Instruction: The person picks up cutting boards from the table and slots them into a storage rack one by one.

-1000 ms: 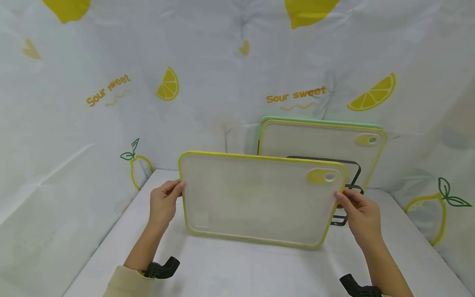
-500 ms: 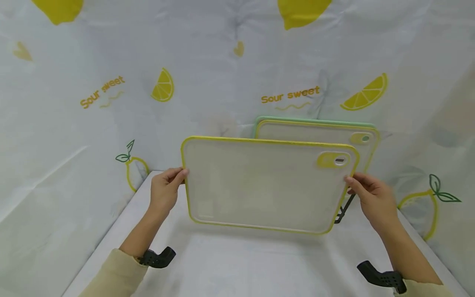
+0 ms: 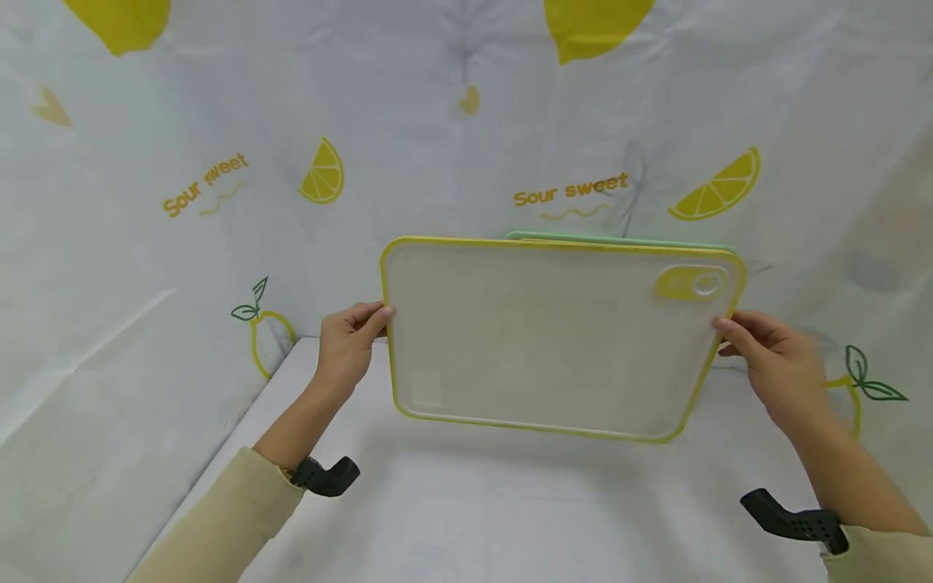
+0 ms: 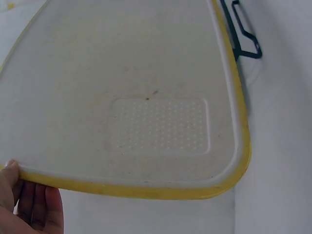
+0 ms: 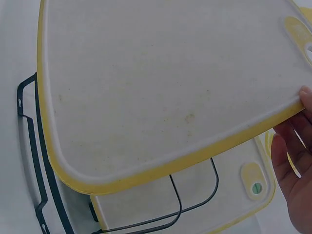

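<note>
Upright in the middle of the head view hangs a white cutting board with a yellow rim [image 3: 539, 348], raised above the table. Its upper right corner has a yellow patch with a hole. My left hand [image 3: 348, 344] pinches the left edge, thumb in front and fingers behind. On the opposite edge, my right hand [image 3: 776, 364] pinches it the same way. A dimpled grating patch [image 4: 161, 126] shows near the board's lower corner in the left wrist view. Behind it, the right wrist view shows a dark wire rack [image 5: 53, 190] holding a second yellow-rimmed board [image 5: 226, 178].
A green-edged board [image 3: 619, 240] peeks out above the held board. All stand on a white table [image 3: 466, 502], before a lemon-printed sheet [image 3: 423, 121] that covers the back and sides. Black straps with mounts [image 3: 328, 478] sit on both wrists.
Both hands have lifted the yellow-rimmed board upward and slightly right. It now covers the rack and nearly all of the boards behind it in the head view.
</note>
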A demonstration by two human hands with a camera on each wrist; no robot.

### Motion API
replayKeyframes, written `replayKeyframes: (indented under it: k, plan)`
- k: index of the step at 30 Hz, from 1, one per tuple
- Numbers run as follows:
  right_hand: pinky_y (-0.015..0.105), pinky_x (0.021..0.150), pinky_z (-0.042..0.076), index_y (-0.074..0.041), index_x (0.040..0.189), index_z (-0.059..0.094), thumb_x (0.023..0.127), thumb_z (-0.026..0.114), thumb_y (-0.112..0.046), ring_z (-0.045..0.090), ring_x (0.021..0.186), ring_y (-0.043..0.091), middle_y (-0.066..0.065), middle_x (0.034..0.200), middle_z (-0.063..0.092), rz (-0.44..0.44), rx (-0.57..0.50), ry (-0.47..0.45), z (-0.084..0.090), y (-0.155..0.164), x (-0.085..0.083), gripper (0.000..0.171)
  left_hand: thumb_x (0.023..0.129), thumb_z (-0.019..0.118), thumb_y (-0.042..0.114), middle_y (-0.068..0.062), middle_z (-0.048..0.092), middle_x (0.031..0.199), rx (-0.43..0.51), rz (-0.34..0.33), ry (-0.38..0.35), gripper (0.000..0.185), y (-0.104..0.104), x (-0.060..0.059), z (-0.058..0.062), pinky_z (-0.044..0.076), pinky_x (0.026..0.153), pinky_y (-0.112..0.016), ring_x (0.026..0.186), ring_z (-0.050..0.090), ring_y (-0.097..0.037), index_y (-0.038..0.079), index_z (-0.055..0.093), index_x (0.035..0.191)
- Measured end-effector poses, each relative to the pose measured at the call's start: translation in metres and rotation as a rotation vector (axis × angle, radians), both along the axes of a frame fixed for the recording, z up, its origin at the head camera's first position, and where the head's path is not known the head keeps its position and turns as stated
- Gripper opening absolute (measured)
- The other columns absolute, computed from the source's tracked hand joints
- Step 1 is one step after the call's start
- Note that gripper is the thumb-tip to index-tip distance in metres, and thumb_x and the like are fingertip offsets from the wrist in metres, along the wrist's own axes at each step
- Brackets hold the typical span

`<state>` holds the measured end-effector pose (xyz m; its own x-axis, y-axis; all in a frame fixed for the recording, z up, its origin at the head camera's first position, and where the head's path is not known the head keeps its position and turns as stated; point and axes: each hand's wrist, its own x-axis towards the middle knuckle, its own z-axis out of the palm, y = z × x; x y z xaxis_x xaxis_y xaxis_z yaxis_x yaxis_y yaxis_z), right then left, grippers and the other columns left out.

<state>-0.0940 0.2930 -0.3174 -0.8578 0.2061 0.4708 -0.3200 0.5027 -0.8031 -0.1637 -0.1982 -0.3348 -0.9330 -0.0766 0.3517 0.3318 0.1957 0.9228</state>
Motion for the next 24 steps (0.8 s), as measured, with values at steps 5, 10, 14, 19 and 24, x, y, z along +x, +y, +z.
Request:
replayKeyframes:
  k: [5,10,14,19,24]
  plan:
    - [0.003,0.069,0.050,-0.032,0.109,0.070,0.100,0.065,-0.023,0.064,0.074,-0.008,-0.035,0.088,0.067,-0.038,0.022,-0.026,0.013,0.011,0.003,0.014,0.098,0.068,0.022,-0.018,0.073,0.111,-0.002,-0.011,0.011,0.033,0.011,-0.004,0.014,0.057,0.090,-0.021,0.076,0.070,0.002,-0.003,0.072,0.119]
    - [0.004,0.067,0.051,-0.038,0.103,0.070,0.100,0.064,-0.019,0.066,0.073,-0.009,-0.031,0.088,0.069,0.004,-0.050,-0.020,0.031,0.021,0.004,0.021,0.098,0.069,0.022,-0.018,0.073,0.112,-0.014,-0.019,0.038,0.032,0.022,-0.009,0.027,0.057,0.086,-0.019,0.077,0.069,0.001,-0.002,0.072,0.119]
    - [0.006,0.064,0.052,-0.039,0.100,0.070,0.099,0.066,-0.020,0.065,0.074,-0.010,-0.030,0.089,0.069,-0.004,-0.096,-0.035,0.045,0.028,0.002,0.019,0.097,0.069,0.020,-0.019,0.073,0.109,0.011,-0.028,0.048,0.032,0.034,-0.012,0.036,0.058,0.082,-0.019,0.076,0.068,0.000,-0.004,0.072,0.118]
    - [0.004,0.063,0.050,-0.042,0.098,0.066,0.098,0.065,-0.029,0.063,0.074,-0.014,-0.036,0.087,0.065,-0.086,-0.060,-0.046,0.059,0.036,0.000,0.013,0.097,0.069,0.024,-0.019,0.073,0.111,0.011,-0.038,0.028,0.033,0.048,-0.015,0.046,0.058,0.085,-0.024,0.078,0.068,-0.003,-0.001,0.073,0.118]
    - [0.003,0.063,0.050,-0.042,0.098,0.066,0.098,0.065,-0.033,0.061,0.074,-0.013,-0.036,0.086,0.064,-0.117,-0.051,-0.045,0.067,0.044,-0.003,0.010,0.098,0.068,0.023,-0.016,0.072,0.108,0.019,-0.064,0.041,0.032,0.060,-0.021,0.058,0.058,0.090,-0.029,0.080,0.066,-0.006,-0.002,0.073,0.118]
